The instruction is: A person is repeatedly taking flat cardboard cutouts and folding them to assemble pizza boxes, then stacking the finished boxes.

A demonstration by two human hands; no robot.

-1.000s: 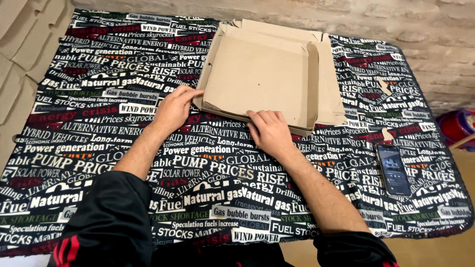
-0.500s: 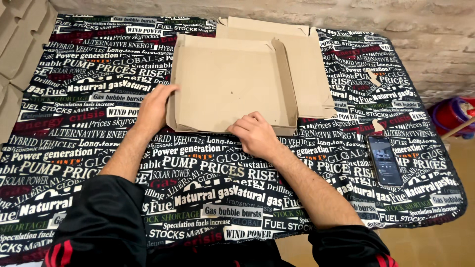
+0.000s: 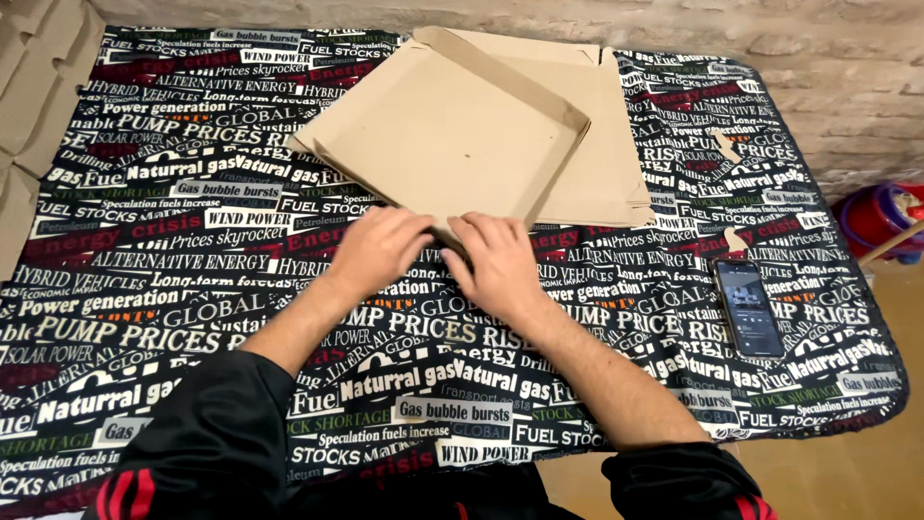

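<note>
Two hands work one cardboard box tray (image 3: 452, 144) on the printed tablecloth (image 3: 192, 289). The left hand (image 3: 380, 248) and right hand (image 3: 496, 260) meet at the tray's near corner, fingers curled over it and hiding it; how tightly they clamp cannot be told. The tray lies diagonally, corner toward the person. Beneath its far side lies one flat cardboard sheet (image 3: 616, 144). Right of the tray lies one smartphone (image 3: 748, 308).

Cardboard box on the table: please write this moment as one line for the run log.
cardboard box: flat, partly folded | left hand: on near corner | right hand: on near corner | phone: right, apart
</note>
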